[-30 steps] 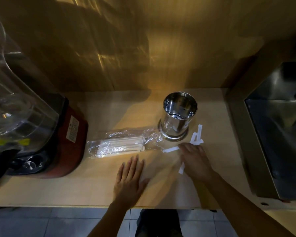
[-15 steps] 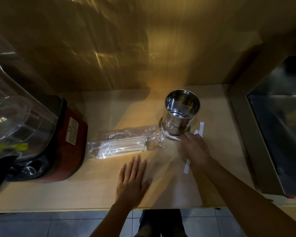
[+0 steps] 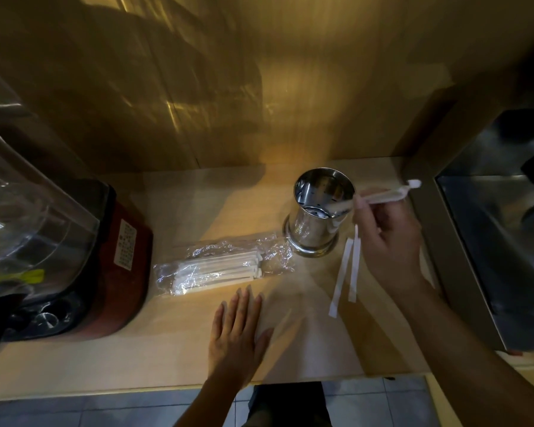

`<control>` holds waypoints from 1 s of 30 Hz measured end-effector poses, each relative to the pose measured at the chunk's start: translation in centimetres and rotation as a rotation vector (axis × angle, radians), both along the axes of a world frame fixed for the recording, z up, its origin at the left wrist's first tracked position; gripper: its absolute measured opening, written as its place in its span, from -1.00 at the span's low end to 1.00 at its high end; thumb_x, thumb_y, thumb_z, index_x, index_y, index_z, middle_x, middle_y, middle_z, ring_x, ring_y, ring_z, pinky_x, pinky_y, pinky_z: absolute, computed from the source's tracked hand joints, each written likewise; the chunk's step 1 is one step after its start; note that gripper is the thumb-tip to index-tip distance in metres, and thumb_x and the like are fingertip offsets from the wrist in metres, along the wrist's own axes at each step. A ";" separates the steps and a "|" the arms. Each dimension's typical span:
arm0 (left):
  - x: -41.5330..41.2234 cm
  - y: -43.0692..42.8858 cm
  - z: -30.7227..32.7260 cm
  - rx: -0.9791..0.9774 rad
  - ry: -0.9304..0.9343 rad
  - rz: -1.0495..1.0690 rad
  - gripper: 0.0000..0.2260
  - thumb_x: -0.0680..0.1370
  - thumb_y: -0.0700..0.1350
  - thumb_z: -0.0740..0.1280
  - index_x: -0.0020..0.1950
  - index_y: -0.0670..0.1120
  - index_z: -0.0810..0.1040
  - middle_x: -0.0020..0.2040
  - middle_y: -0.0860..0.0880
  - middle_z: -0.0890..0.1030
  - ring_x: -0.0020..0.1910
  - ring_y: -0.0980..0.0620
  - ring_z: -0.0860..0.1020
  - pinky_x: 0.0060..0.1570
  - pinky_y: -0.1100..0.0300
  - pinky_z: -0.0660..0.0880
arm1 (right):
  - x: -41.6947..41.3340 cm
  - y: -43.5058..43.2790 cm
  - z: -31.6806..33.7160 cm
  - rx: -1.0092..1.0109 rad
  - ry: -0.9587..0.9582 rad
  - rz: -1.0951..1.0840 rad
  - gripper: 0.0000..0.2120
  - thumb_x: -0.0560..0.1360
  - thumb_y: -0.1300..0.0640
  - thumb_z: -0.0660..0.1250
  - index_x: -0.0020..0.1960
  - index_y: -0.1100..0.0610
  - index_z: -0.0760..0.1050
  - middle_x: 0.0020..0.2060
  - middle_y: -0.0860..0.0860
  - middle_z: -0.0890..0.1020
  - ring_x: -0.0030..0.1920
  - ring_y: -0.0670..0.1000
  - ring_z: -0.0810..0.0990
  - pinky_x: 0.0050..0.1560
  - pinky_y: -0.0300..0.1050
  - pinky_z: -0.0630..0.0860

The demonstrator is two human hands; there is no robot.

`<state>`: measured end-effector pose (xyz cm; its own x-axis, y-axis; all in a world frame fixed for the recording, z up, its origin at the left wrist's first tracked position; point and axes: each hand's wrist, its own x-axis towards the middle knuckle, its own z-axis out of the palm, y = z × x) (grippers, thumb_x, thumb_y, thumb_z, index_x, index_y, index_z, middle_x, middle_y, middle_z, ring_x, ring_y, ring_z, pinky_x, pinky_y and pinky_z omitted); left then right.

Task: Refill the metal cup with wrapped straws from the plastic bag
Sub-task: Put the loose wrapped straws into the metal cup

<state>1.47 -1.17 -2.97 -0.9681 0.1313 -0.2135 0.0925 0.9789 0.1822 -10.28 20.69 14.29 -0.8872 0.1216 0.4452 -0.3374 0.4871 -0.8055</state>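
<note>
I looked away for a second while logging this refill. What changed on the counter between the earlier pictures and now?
The right hand rose off the counter with loose wrapped straws in its grip, ends tipped into the metal cup. Two straws remain on the counter. Unchanged: the left hand flat on the counter, the plastic bag, the cup upright.

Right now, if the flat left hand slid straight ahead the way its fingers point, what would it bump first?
Probably the plastic bag of wrapped straws, lying just beyond the left hand fingertips; only bare counter shows between.
</note>
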 end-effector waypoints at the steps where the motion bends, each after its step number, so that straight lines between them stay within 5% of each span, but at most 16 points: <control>1: 0.0 0.0 0.0 -0.001 0.003 0.000 -0.46 0.56 0.21 -0.04 0.46 -0.02 0.24 0.47 -0.10 0.30 0.44 -0.12 0.25 0.43 0.01 -0.03 | -0.5 -0.3 0.4 -0.040 0.012 -0.012 -0.91 0.52 0.10 0.20 -0.07 0.04 0.47 -0.37 -0.20 0.49 -0.37 -0.26 0.49 -0.38 -0.45 0.36; 7: 0.0 0.0 -0.1 0.017 0.003 0.003 -0.45 0.57 0.22 -0.08 0.47 -0.03 0.22 0.47 -0.10 0.29 0.45 -0.10 0.21 0.44 0.03 -0.07 | -3.2 -1.2 0.0 0.022 -0.115 -0.052 -0.88 0.51 0.15 0.25 -0.11 0.19 0.51 -0.37 -0.06 0.55 -0.31 -0.14 0.56 -0.28 -0.08 0.51; 10: 0.1 -0.1 -0.2 0.022 0.007 0.001 -0.45 0.57 0.22 -0.10 0.47 -0.02 0.21 0.47 -0.10 0.28 0.45 -0.09 0.22 0.44 0.02 -0.06 | -4.4 -1.1 -1.1 0.176 -0.317 -0.079 -0.87 0.49 0.11 0.29 -0.14 0.18 0.50 -0.33 0.06 0.58 -0.22 0.14 0.58 -0.15 0.15 0.53; 15: 0.1 -0.2 -0.6 0.039 0.015 0.007 -0.45 0.56 0.23 -0.07 0.49 0.00 0.16 0.49 -0.08 0.24 0.48 -0.04 0.19 0.45 0.01 -0.03 | -3.6 0.1 -2.6 0.123 -0.285 -0.138 -0.93 0.48 0.16 0.28 -0.11 0.12 0.54 -0.32 -0.04 0.56 -0.23 0.05 0.58 -0.18 0.04 0.55; 19: 0.2 -0.3 -0.7 0.058 0.023 0.010 -0.45 0.55 0.23 -0.05 0.48 0.00 0.18 0.48 -0.08 0.27 0.47 -0.01 0.13 0.45 0.01 -0.03 | -2.4 2.0 -4.6 -0.105 -0.268 -0.269 -0.94 0.49 0.19 0.25 -0.09 0.09 0.50 -0.39 -0.14 0.51 -0.37 -0.25 0.49 -0.33 -0.37 0.43; 22: 0.1 -0.2 -0.7 0.065 0.032 0.006 -0.45 0.56 0.23 -0.05 0.48 0.00 0.17 0.48 -0.08 0.26 0.47 0.00 0.13 0.45 0.02 -0.04 | -1.7 3.5 -7.0 -0.137 -0.408 -0.394 -0.93 0.48 0.25 0.23 -0.10 0.13 0.48 -0.34 -0.02 0.55 -0.29 -0.09 0.54 -0.27 -0.20 0.43; 26: 0.2 -0.3 -0.6 0.070 0.016 0.011 -0.45 0.55 0.23 -0.04 0.49 0.01 0.13 0.49 -0.06 0.24 0.49 -0.01 0.14 0.45 0.03 -0.05 | -1.1 4.6 -10.5 0.117 -0.808 -0.385 -0.89 0.47 0.23 0.28 -0.06 0.26 0.51 -0.06 0.24 0.63 -0.04 0.19 0.58 -0.07 -0.10 0.44; 30: 0.1 -0.2 -0.4 0.064 0.010 0.003 -0.46 0.56 0.23 -0.05 0.47 0.00 0.19 0.48 -0.07 0.27 0.46 -0.04 0.23 0.44 0.02 -0.03 | -1.0 3.8 -12.1 0.223 -0.921 -0.353 -0.79 0.49 0.17 0.29 0.01 0.31 0.48 0.00 0.29 0.60 0.01 0.26 0.58 0.05 0.12 0.53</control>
